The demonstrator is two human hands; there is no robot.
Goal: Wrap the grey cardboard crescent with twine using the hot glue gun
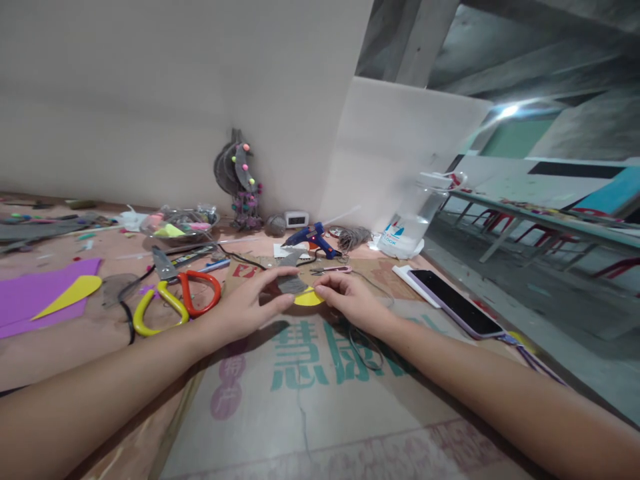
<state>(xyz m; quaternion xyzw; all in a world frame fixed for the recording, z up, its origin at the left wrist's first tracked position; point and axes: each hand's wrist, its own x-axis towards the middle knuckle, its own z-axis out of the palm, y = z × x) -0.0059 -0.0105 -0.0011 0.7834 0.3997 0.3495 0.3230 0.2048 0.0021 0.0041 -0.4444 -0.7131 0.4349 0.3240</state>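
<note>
My left hand [245, 308] and my right hand [350, 300] meet over a flattened cardboard sheet [320, 393] on the table. Between their fingertips is a small yellow foam disc [307, 299] with a grey glitter strip [291, 283] lying across it. The left hand's fingers pinch the grey strip against the disc. On the other side, the right hand's fingers pinch the disc's right edge. Both forearms stretch in from the bottom corners.
Orange and yellow scissors [173, 297] lie left of my left hand. A blue glue gun [313, 239] sits behind the disc, a phone [460, 303] to the right. Purple foam [35, 293], a yellow foam leaf [70, 293], a bowl of bits [177, 225] and twine [353, 235] clutter the table.
</note>
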